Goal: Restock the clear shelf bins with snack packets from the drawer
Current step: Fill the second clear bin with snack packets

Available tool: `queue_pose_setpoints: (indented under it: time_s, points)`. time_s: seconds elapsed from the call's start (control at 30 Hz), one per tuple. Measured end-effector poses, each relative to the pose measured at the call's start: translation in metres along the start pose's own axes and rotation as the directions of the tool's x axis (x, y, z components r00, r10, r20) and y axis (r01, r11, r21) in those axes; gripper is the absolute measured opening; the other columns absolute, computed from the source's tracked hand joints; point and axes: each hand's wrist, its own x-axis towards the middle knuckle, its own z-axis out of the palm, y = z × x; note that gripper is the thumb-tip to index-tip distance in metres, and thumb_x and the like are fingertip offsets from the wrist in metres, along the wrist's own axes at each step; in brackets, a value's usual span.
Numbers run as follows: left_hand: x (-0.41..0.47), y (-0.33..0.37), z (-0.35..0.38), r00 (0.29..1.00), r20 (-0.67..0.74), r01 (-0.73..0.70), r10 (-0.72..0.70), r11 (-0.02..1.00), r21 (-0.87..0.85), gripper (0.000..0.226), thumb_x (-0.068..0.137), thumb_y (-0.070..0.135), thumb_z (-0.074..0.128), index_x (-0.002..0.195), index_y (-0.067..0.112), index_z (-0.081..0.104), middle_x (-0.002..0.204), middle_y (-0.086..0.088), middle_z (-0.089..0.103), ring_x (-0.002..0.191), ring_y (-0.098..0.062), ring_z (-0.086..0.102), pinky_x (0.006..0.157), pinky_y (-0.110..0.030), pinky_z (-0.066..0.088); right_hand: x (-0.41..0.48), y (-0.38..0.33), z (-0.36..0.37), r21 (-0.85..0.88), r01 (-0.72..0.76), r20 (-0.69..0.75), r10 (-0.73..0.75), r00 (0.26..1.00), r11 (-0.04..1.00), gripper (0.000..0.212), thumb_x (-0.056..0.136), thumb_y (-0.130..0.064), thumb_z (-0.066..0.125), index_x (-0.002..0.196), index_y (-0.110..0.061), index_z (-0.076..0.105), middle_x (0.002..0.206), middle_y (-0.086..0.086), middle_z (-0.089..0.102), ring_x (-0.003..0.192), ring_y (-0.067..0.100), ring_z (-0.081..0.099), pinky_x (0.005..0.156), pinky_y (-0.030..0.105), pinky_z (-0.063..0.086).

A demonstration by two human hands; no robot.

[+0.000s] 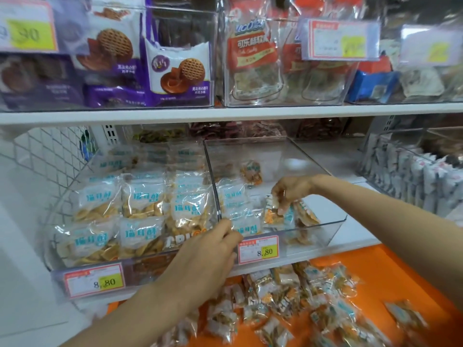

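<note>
A clear shelf bin [316,236] in the middle of the lower shelf holds a few snack packets lying at its left and front. My right hand [293,190] reaches into it from the right and pinches a small bunch of clear snack packets [271,217] with orange contents, just above the bin floor. My left hand [208,249] is at the bin's front left corner, its fingers curled over the rim beside the divider. The neighbouring left bin [60,267] is packed with the same blue-lettered packets [140,216]. Below, the orange drawer [375,271] holds several loose packets [288,296].
Price tags [258,249] hang on the bin fronts. Another clear bin of white packets [413,176] stands to the right. The upper shelf [225,113] carries bins of purple biscuit packs [175,71] and red candy packs [250,53]. White wire mesh [50,151] closes the left side.
</note>
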Motion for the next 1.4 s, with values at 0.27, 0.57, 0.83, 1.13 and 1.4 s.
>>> queue_pose_setpoints:
  time_s: [0.27,0.57,0.83,1.13,1.4]
  points:
    - [0.0,0.001,0.0,1.0,0.003,0.005,-0.005,1.0,-0.004,0.034,0.101,0.027,0.033,0.135,0.027,0.04,0.116,0.012,0.035,0.096,-0.005,0.05,0.076,-0.014,0.04,-0.003,0.005,-0.03,0.347,0.163,-0.529,0.049,0.847,0.923,0.019,0.08,-0.014,0.073,0.085,-0.016,0.055,0.078,0.0,0.061,0.078,0.02,0.058,0.053,0.024,0.046]
    - [-0.001,-0.001,0.001,1.0,0.007,-0.018,0.017,1.0,0.02,0.035,0.101,0.028,0.033,0.136,0.029,0.037,0.115,0.013,0.033,0.087,-0.001,0.04,0.073,-0.012,0.035,0.042,0.002,-0.008,0.711,0.168,-0.473,0.288,0.833,0.682,0.039,0.082,-0.026,0.072,0.113,-0.006,0.06,0.101,0.008,0.062,0.078,0.017,0.057,0.069,0.025,0.047]
    - [-0.001,-0.001,0.001,1.0,0.009,-0.019,0.019,1.0,0.02,0.036,0.101,0.029,0.032,0.137,0.029,0.034,0.119,0.012,0.033,0.091,-0.002,0.045,0.075,-0.011,0.036,0.051,0.005,-0.036,0.463,0.123,-0.611,0.215,0.761,0.878,0.048,0.074,0.003,0.075,0.117,-0.003,0.054,0.108,0.01,0.058,0.092,0.026,0.059,0.071,0.02,0.052]
    - [-0.001,-0.002,0.0,1.0,0.006,-0.028,0.028,1.0,0.003,0.035,0.101,0.031,0.034,0.136,0.03,0.037,0.119,0.014,0.036,0.097,-0.002,0.049,0.081,-0.014,0.043,0.055,-0.004,-0.017,0.249,0.086,-0.641,0.097,0.761,0.965,0.023,0.077,-0.018,0.076,0.096,-0.02,0.063,0.1,0.006,0.069,0.098,0.024,0.063,0.081,0.029,0.048]
    - [0.007,0.001,-0.009,0.97,-0.093,0.144,-0.225,0.839,-0.525,0.009,0.092,0.024,0.056,0.099,0.029,0.055,0.084,0.018,0.057,0.072,0.007,0.058,0.066,-0.01,0.047,-0.036,-0.015,-0.017,0.223,0.256,-0.774,0.012,0.633,0.941,0.03,0.082,-0.026,0.072,0.109,-0.017,0.063,0.081,0.007,0.068,0.046,0.016,0.061,0.042,0.023,0.046]
